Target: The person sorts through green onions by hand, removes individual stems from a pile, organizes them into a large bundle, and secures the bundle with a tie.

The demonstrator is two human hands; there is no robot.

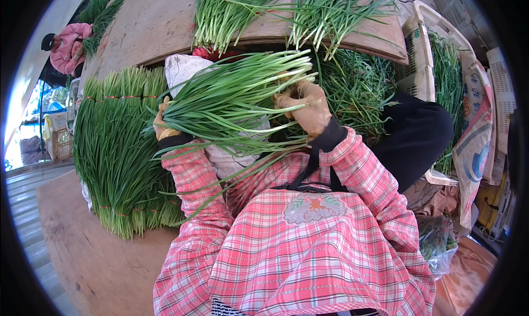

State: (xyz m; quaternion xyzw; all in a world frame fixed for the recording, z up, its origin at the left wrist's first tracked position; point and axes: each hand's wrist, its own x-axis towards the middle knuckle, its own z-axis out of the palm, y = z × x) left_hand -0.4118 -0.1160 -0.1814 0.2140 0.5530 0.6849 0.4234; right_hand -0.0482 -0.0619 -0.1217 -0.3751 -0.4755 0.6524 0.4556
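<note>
A loose bunch of garlic chives (226,104) lies sideways across my front, pale stalk ends to the right and green leaf tips to the left. My right hand (308,108), in a tan glove, is closed around the stalks near their pale ends. At the other end my gloved left hand (164,123) grips the leaf side, its fingers partly hidden by the leaves. A few long leaves hang down from the bunch over my plaid sleeve. Beneath it, a whitish sack (184,71) covers my lap.
Banded chive bundles (124,145) are stacked at my left. Loose chives (228,16) lie on the wooden board (151,24) ahead. Grassy green scraps (358,87) heap beside my right knee. A plastic crate (427,57) with greens stands right. Another person (69,47) is at far left.
</note>
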